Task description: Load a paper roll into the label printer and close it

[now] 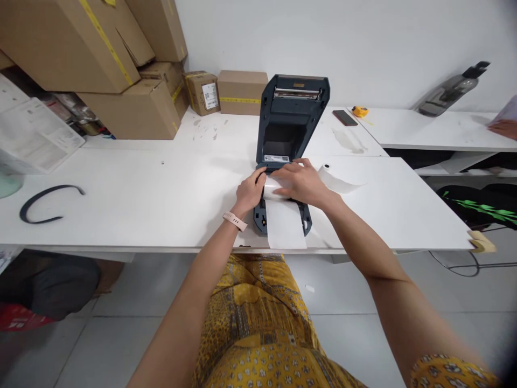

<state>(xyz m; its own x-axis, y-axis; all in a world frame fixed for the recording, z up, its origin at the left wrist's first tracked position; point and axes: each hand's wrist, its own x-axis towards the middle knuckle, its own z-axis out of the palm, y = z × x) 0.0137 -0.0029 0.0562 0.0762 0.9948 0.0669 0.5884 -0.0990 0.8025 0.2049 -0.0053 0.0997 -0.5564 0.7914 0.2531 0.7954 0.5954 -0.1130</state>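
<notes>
A dark label printer (259, 220) stands near the table's front edge with its lid (294, 116) raised. Inside its base lies a white label roll (270, 188), and a strip of label paper (286, 223) runs from it over the front. My left hand (250, 190) is closed on the printer's left side, thumb on top by the roll's end. My right hand (302, 182) reaches across the roll from the right, thumb in front and fingers behind it, gripping it. The fingertips of my left hand are partly hidden.
Cardboard boxes (133, 110) are stacked at the back left. Behind the printer's right side lie a phone (344, 117) and a yellow tape measure (360, 111). A loose curled paper with a small core (341, 183) is right of the printer. A dark headband-like loop (30, 207) lies far left.
</notes>
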